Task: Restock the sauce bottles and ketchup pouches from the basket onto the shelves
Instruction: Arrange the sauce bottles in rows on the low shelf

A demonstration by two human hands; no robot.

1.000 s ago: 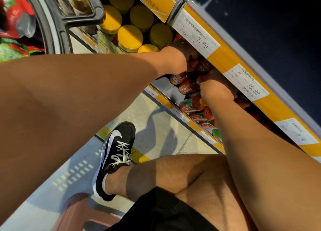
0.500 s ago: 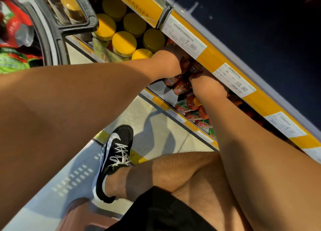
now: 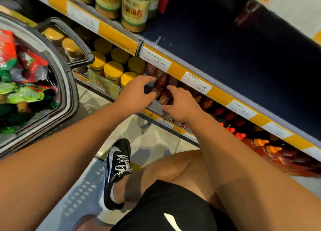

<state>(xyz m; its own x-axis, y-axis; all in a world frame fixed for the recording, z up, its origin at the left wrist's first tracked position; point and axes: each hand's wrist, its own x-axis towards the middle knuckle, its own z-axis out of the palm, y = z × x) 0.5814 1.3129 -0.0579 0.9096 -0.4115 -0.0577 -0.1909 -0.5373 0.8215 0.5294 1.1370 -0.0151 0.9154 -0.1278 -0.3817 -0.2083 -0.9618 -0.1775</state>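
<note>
Several red sauce bottles (image 3: 161, 82) stand on the lower shelf under the yellow price strip (image 3: 175, 69). My left hand (image 3: 137, 92) hovers just left of them with fingers spread, its fingertips at the nearest bottle. My right hand (image 3: 181, 103) is just right of them, fingers loosely bent around the front bottle (image 3: 165, 97) without gripping it. Neither hand holds anything. Red and green ketchup pouches (image 3: 26, 69) fill the dark basket (image 3: 70, 91) at the left.
Yellow-lidded jars (image 3: 113, 69) stand left of the bottles. Tall jars (image 3: 135, 10) fill the shelf above. More red bottles (image 3: 241, 135) line the shelf at the right. My bent knee (image 3: 173, 166) and black shoe (image 3: 119, 168) are on the floor below.
Both hands have drawn back out from under the shelf edge and opened. The view has tilted up, showing the upper shelf.
</note>
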